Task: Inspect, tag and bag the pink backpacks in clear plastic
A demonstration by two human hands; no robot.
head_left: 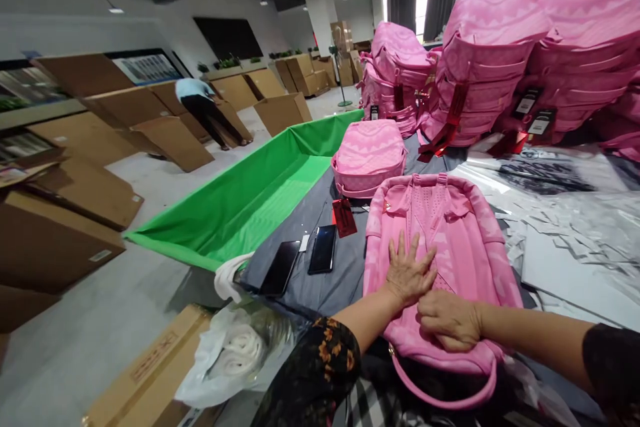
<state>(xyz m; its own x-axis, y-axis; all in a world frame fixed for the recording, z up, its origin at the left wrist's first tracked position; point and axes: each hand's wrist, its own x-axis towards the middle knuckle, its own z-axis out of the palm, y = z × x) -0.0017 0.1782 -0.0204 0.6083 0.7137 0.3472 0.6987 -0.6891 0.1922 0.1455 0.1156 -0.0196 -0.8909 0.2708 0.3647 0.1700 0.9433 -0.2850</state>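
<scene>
- Backpack (483,250), pink, one: lying flat on grey cloth (306,290), strapped back panel facing up, its loop handle (445,404) at the edge nearest the person.
- Left hand (409,275): fingers spread wide, laid on the middle of the backpack's panel, nothing grasped.
- Right hand (449,321): fingers curled in, on the backpack's panel just beside the left hand; whether fabric is pinched beneath cannot be told.
- Handling note, a judgement: the step looks like pressing or smoothing the panel. Best done with the spread palm steadying, the curled hand pushing evenly, the straps lying straight (hard knuckles may crease the padding).
- Small backpack (369,157), pink: just beyond the backpack, to its left.
- Red tag (345,217) and two phones (323,249): left of the backpack; best left clear of the elbow.
- Stacked backpacks (487,63): beyond the backpack, mostly rightward.
- White scraps (560,230): right of the backpack.
- Green bin (225,213): left of the backpack, past the phones.
</scene>
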